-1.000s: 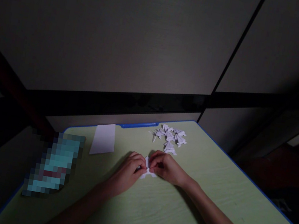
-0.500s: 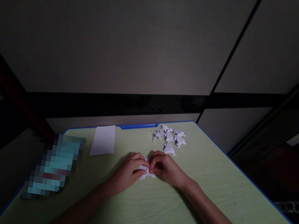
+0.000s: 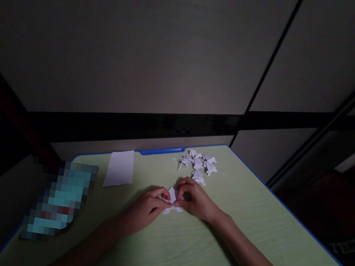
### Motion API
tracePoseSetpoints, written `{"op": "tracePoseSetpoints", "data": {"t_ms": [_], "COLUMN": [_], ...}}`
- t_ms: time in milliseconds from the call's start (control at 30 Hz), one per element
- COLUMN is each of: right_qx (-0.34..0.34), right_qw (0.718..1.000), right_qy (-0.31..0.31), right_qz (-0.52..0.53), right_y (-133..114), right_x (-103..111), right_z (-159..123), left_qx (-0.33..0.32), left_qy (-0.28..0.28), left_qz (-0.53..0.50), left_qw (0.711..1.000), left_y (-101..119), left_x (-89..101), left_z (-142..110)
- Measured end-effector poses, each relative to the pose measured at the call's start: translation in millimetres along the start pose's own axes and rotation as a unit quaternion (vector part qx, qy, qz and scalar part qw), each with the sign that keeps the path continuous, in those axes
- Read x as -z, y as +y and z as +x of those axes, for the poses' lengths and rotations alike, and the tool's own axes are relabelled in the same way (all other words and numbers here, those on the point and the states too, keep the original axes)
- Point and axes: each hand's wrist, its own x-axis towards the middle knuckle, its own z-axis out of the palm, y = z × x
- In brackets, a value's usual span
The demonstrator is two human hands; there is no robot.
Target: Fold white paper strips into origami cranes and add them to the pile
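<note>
My fingers hide much of the small folded paper (image 3: 172,195), so its creases are hard to read; it lies on the green surface (image 3: 265,238) between my hands. The grip of my left hand (image 3: 147,207) pinches its near side and, as far as I can make out, the grip of my right hand (image 3: 198,199) pinches it too, thumb tips close together. Pixelation masks a teal item (image 3: 60,202) at the left edge. The pile of folded paper figures (image 3: 198,164) overlaps beyond my right hand, individual outlines merging. A flat white sheet (image 3: 120,169) sits well apart, toward the far left. Rightward, the surface stretches to its blue rim (image 3: 302,222), with dim lettering (image 3: 351,245) past it
</note>
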Motion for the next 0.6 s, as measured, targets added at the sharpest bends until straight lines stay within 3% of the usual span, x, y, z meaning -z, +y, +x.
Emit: {"op": "tracePoseSetpoints", "data": {"t_ms": [267, 433, 600], "right_qx": [0.005, -0.006, -0.02], "right_qw": [1.0, 1.0, 0.999], "right_qy": [-0.012, -0.012, -0.011], "right_qz": [-0.004, -0.011, -0.03], "right_y": [-2.5, -2.9, -2.1], "right_x": [2.5, 1.9, 0.5], "right_z": [-1.9, -0.1, 0.3], "left_qx": [-0.028, -0.027, -0.053], "left_qy": [-0.079, -0.089, -0.063], "left_qz": [0.145, 0.145, 0.106], "left_qw": [0.986, 0.985, 0.991], "left_y": [16.9, 18.4, 11.5], "left_x": [12.5, 13.7, 13.1], "left_z": [-10.9, -9.7, -9.4]}}
